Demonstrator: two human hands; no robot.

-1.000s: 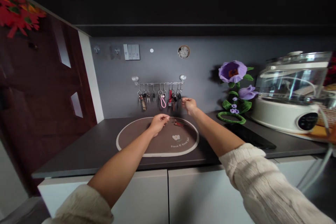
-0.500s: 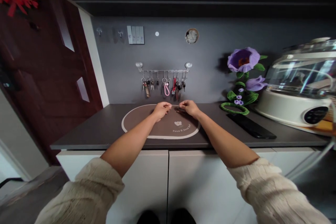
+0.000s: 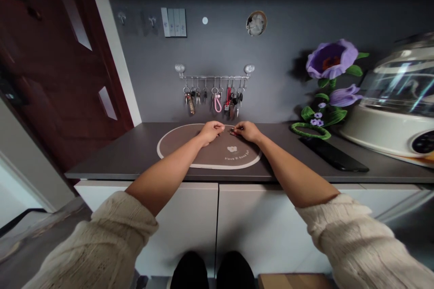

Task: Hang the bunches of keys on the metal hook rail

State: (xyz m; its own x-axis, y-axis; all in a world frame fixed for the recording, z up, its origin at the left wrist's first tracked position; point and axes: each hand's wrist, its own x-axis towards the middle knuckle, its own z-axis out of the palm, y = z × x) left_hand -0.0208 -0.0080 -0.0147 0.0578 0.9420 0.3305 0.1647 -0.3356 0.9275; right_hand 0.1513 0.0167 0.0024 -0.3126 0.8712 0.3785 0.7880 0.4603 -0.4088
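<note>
Over the far part of a brown oval mat (image 3: 183, 144) with a pale rim, my two hands work close together. My left hand (image 3: 209, 133) is closed, thumb and forefinger pinched; a tiny shiny bit shows below the fingertips, too small to name. A short gap to the right, my right hand (image 3: 249, 131) has its fingers closed on small keys (image 3: 234, 133), partly hidden by the fingers and dark red and metallic. Behind the hands, a clear wall rail (image 3: 214, 77) carries several hanging key sets, among them one with a pink loop (image 3: 217, 104).
On the counter's right are a purple felt flower (image 3: 330, 61), a black phone (image 3: 334, 153) and a white appliance (image 3: 386, 131) with a clear lid. White cabinet doors (image 3: 176, 221) lie below the counter edge. A dark red door (image 3: 68, 54) stands left.
My view has tilted down and moved nearer, so the wall things sit higher and my feet show more. Both hands stay over the mat, with the fingers shifting slightly.
</note>
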